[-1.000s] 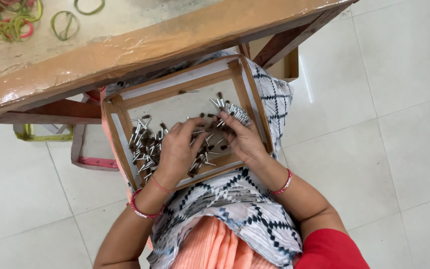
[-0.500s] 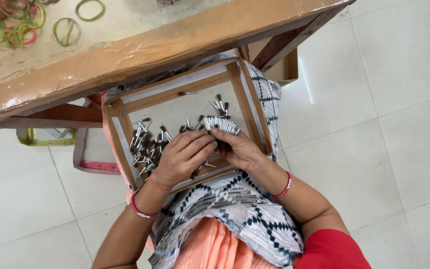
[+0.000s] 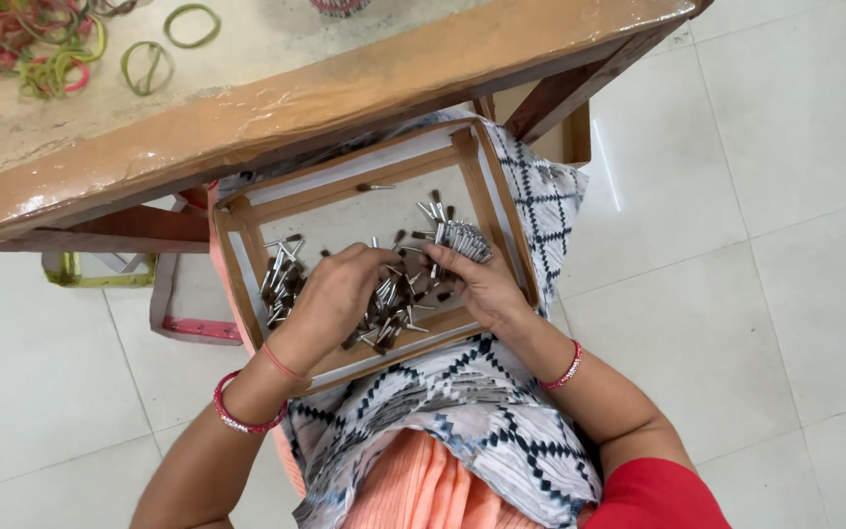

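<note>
My right hand (image 3: 477, 279) pinches a bundle (image 3: 460, 238) of pins; left hand (image 3: 337, 294) curls onto loose pins (image 3: 394, 304), grip unclear. All sit in the tray (image 3: 237, 284) on my lap. Gathering step; next needs aligned tips.

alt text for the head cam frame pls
Two hands, the left hand and the right hand, sort small metal pins in a shallow cardboard tray on the person's lap; the right holds a bundle of pins. Rubber bands lie on the table above.
</note>
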